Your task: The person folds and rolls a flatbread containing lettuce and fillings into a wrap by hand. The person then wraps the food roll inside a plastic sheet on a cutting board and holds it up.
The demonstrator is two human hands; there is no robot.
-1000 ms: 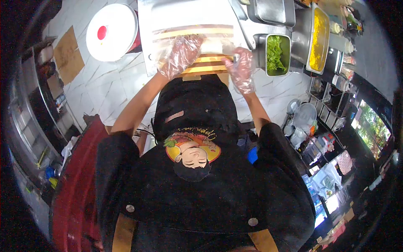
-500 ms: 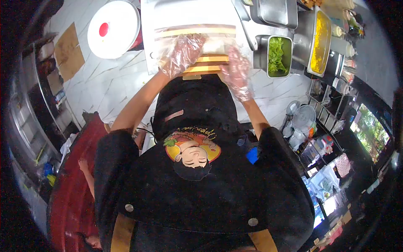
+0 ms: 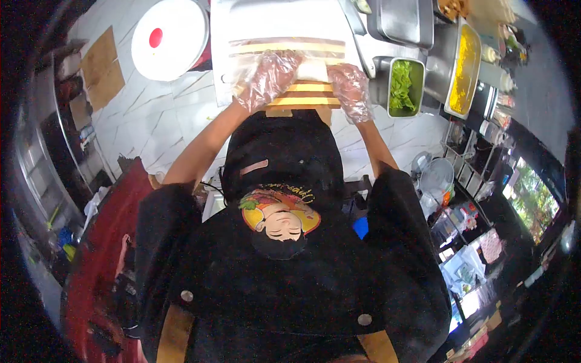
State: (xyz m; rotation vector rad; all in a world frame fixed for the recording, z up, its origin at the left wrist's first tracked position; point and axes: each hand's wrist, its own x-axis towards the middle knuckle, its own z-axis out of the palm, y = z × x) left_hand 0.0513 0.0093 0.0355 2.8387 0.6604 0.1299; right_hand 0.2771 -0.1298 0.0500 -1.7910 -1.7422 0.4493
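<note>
A striped board (image 3: 302, 101) of light and dark wood lies at the counter edge in front of me. Across it runs a pale, whitish roll (image 3: 313, 71), mostly covered by my hands, so its kind is unclear. My left hand (image 3: 273, 75), in a clear plastic glove, curls over the roll's left part. At its right end is my right hand (image 3: 350, 88), gloved alike, with fingers bent round that end.
A white cutting board (image 3: 278, 21) lies under and beyond the wooden one. On the right are a knife (image 3: 361, 51), a steel pan of lettuce (image 3: 402, 88) and a pan of shredded yellow food (image 3: 464, 66). A round white lid (image 3: 172, 51) sits at left.
My right hand has drawn in from outstretched to curled at the roll's right end. My left hand stays on the roll. At lower left, another person's arm has shifted.
</note>
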